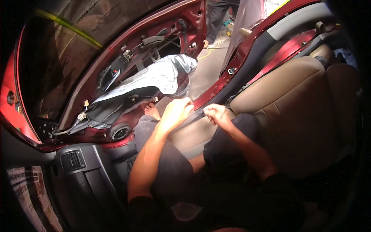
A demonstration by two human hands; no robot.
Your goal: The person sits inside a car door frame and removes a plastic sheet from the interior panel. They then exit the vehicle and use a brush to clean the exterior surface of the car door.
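Observation:
My left hand [177,114] is closed in a pinch in the middle of the view, above my knees. Facing it a short gap away, my right hand [218,115] is closed too, fingers curled together. Whatever either may hold is too small or hidden to make out. Just beyond my left hand, a silvery-white sheet [154,75] hangs crumpled and folded over the inner side of a red car door [154,42]. The door stands open without its inner trim, so its metal frame, cutouts and fittings show. A round speaker [120,132] sits in its lower corner.
A tan seat [282,89] fills the right side. The dark dashboard with an air vent [72,160] lies at lower left. Beyond the red door sill [216,87], another person's legs [217,19] and a yellow cord [221,40] show. My bare foot [152,111] is near the door.

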